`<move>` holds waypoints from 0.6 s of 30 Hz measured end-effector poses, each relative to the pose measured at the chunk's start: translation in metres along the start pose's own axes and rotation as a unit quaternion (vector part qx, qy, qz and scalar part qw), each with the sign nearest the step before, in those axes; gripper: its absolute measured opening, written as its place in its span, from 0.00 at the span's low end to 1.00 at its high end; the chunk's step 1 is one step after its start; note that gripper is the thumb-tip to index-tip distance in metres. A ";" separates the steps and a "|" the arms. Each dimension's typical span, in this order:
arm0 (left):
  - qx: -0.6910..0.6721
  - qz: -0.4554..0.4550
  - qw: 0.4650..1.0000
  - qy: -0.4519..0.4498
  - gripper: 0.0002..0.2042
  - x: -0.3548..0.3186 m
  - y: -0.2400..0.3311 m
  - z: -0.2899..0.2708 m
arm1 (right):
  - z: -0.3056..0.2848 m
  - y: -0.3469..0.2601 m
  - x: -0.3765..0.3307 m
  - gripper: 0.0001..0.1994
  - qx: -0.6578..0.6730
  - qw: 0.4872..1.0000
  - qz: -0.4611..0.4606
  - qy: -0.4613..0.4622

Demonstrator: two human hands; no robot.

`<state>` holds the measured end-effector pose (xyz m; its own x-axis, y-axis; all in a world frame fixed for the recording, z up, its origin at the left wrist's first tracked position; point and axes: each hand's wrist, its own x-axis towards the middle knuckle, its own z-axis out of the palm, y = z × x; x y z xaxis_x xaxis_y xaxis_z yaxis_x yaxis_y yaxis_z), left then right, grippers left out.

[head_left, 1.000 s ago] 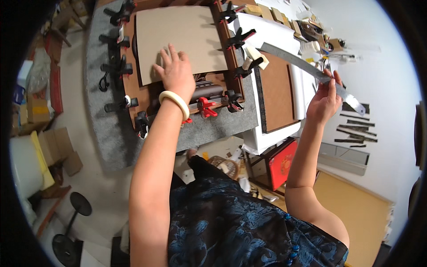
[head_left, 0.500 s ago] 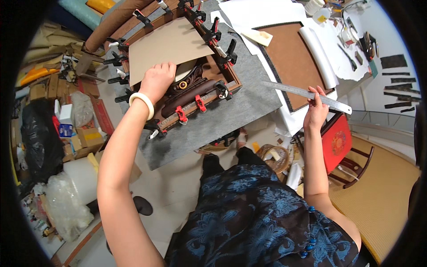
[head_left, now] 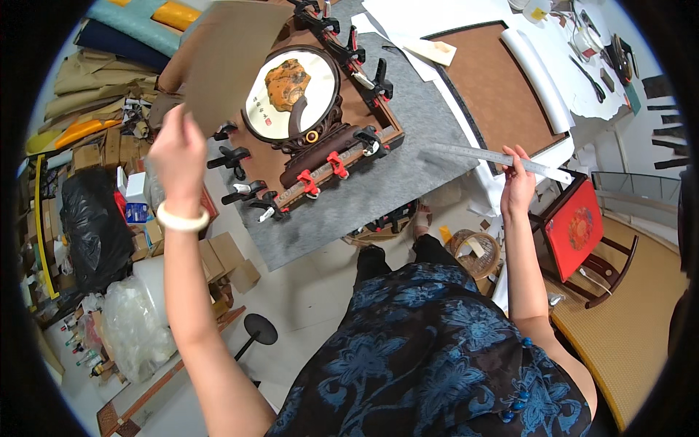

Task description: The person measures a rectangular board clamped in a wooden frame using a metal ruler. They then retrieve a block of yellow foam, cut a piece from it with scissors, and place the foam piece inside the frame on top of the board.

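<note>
A tan board sheet (head_left: 231, 62) is lifted and tilted, its near corner gripped in my closed left hand (head_left: 178, 156). Below and to its right lies a brown wooden box frame (head_left: 389, 125), ringed by several black clamps (head_left: 377, 81) and, on the near side, two red clamps (head_left: 337, 165). Inside the frame shows a round cream plaque (head_left: 260, 109) on a carved dark wood stand (head_left: 320, 149), with an orange-brown stone-like piece (head_left: 286, 82) on its face. My right hand (head_left: 517, 186) holds a steel ruler (head_left: 477, 154) near one end, over the table's right edge.
The frame rests on a grey felt-covered table (head_left: 429, 109). Right of it are a brown panel with black edging (head_left: 495, 84), a white roll (head_left: 537, 80) and scissors (head_left: 588, 79). A red-seated chair (head_left: 575, 229) stands to the right; boxes and a black bag (head_left: 95, 215) crowd the left.
My left hand has lifted the board off the frame and swung it up and left, uncovering the round plaque. My right hand still holds the ruler in much the same place.
</note>
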<state>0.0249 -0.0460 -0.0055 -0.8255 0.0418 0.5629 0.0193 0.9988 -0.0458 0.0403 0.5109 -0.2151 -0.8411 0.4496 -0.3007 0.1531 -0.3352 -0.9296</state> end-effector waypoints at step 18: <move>-0.766 -0.591 0.083 0.239 0.11 -0.502 -0.061 0.059 | 0.078 0.167 0.021 0.13 0.146 0.928 0.338 -0.058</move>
<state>0.4050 -0.1291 -0.3338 -0.6525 -0.4793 -0.5870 0.4350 -0.8711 0.2277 0.0078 0.3993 -0.3597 -0.6572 -0.0318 -0.7531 0.5333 -0.7257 -0.4347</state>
